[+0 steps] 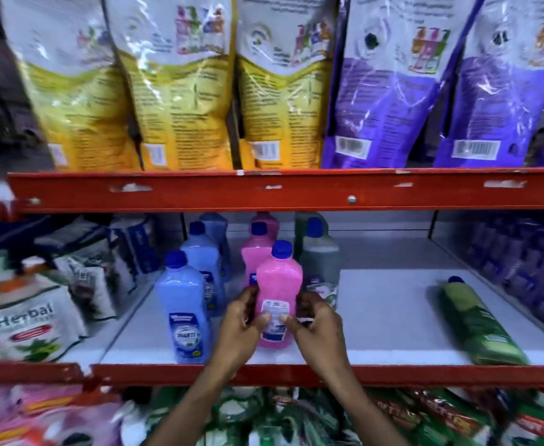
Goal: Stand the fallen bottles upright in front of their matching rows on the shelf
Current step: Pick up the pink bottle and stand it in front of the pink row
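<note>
A pink bottle [278, 278] with a blue cap stands upright at the front of the pink row on the white shelf board [383, 320]. My left hand [238, 329] grips its left side and my right hand [317, 326] its right side, thumbs on the label. Behind it stands another pink bottle [254, 249]. To the left is a row of blue bottles, the front one [184, 304] upright. A grey-green bottle [320, 255] stands right of the pink row. A green bottle [476, 323] lies on its side at the shelf's right, cap pointing back.
Red shelf beams run above [264, 191] and below [425, 375]. Herbal pouches [23, 320] crowd the left end, purple packs [534, 262] the right end. Yellow and purple bags fill the shelf above. More packets lie on the shelf below.
</note>
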`<move>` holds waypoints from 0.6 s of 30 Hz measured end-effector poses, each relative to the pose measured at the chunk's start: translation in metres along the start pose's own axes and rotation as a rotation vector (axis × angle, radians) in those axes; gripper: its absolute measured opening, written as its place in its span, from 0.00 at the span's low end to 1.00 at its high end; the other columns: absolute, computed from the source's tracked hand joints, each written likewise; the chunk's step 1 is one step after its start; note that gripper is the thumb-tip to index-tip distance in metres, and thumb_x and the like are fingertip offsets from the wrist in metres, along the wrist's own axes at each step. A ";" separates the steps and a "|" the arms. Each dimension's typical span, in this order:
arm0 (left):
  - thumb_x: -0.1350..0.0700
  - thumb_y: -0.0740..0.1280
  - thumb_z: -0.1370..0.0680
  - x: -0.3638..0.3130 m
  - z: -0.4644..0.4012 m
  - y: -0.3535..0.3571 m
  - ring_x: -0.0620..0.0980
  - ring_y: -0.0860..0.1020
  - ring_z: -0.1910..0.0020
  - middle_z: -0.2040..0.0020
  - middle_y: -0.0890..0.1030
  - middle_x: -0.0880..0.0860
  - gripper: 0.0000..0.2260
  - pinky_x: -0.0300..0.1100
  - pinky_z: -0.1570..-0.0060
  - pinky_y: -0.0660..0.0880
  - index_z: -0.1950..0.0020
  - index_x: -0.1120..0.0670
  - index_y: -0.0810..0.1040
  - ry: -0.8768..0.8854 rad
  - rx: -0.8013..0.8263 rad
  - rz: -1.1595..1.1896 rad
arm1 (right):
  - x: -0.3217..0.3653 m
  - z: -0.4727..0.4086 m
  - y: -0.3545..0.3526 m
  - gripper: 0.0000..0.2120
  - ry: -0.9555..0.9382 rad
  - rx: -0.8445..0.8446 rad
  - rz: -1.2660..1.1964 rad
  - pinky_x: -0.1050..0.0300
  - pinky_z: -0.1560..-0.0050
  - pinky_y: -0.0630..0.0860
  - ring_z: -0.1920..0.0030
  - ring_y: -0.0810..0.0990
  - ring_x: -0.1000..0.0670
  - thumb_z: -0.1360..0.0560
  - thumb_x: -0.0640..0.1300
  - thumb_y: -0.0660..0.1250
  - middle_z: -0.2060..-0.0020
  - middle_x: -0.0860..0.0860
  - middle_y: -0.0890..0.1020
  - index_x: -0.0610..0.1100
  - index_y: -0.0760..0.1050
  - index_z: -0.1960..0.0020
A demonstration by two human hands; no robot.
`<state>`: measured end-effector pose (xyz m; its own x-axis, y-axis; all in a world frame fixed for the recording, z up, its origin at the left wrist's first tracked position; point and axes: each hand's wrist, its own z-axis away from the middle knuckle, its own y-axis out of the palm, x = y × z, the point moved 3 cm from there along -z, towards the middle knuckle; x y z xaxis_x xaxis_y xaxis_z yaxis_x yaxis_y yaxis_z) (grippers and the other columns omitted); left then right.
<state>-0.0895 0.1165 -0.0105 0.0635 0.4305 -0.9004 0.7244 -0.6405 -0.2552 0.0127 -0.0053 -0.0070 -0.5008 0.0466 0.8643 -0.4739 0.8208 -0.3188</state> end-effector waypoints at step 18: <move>0.66 0.59 0.23 0.003 0.017 -0.017 0.62 0.78 0.44 0.45 0.79 0.63 0.16 0.53 0.43 0.76 0.37 0.60 0.73 -0.016 0.000 -0.487 | -0.007 0.009 0.031 0.28 0.069 0.348 -0.138 0.64 0.51 0.80 0.48 0.84 0.56 0.31 0.30 0.70 0.44 0.51 0.83 0.48 0.73 0.34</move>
<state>-0.1132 0.1178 -0.0149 -0.2935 0.6700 -0.6819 0.6672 -0.3673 -0.6480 -0.0055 0.0147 -0.0267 -0.3703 -0.0027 0.9289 -0.7571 0.5802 -0.3002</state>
